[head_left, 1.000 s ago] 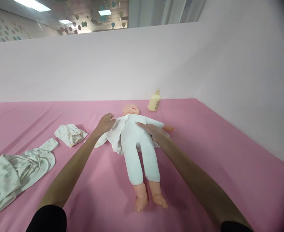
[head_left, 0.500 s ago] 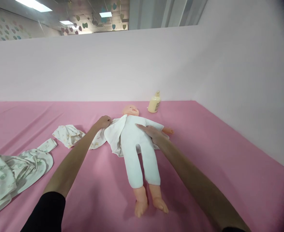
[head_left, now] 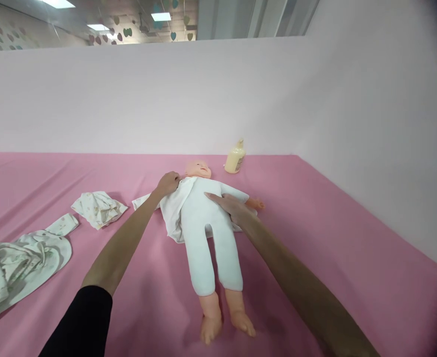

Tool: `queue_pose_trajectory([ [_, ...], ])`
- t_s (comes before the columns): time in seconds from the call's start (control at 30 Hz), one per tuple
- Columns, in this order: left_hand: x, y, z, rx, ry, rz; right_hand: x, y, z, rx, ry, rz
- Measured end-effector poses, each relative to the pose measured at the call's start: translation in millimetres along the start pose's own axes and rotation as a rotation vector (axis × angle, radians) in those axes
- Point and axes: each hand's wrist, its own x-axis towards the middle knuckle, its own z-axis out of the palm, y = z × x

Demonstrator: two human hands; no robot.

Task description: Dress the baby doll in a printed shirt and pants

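Note:
A baby doll (head_left: pixel 207 213) with a white cloth body lies on its back, head toward the wall and bare feet toward me. A white baby shirt (head_left: pixel 172 213) is partly under it, one side folded over the doll's arm and chest on the left. My left hand (head_left: pixel 169 182) is closed on the shirt by the doll's shoulder; its fingertips are partly hidden. One shirt sleeve stretches out to the left behind my forearm. My right hand (head_left: pixel 231 206) rests on the right side of the doll's torso, digits stretched out and lying against it.
A pump bottle (head_left: pixel 235 159) of pale yellow liquid stands beyond the doll near the white wall (head_left: pixel 147 99). A crumpled printed cloth (head_left: pixel 99 209) and a green-patterned baby garment (head_left: pixel 35 267) lie at the left on the pink sheet (head_left: pixel 147 297).
My left hand has moved right and slightly up along the shirt, closer to the doll's shoulder. My right hand stays on the torso. The whole view has shifted slightly.

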Motion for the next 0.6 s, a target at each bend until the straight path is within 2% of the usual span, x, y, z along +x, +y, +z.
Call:
queue_pose_trajectory([
  [0.1, -19.5, 6.6, 0.2, 0.047, 0.066, -0.045, -1.2, -0.4, -0.1, -0.055, 0.043, -0.001],
  [0.23, -63.6, 21.4, 3.1, 0.116, 0.186, -0.097, -4.1, -0.8, 0.6, -0.128, 0.148, 0.021],
  [0.4, -102.9, 39.4, -3.5, 0.137, 0.064, -0.096, -8.1, -0.5, 1.0, -0.118, 0.185, 0.051],
  [0.47, -109.7, 46.4, -12.1, 0.029, 0.017, -0.124, -8.3, -1.3, 1.4, -0.111, 0.177, 0.051],
  [0.6, -125.1, 66.7, -30.6, -0.343, -0.067, -0.104, -7.4, -3.8, 4.9, -0.112, 0.183, 0.05],
])
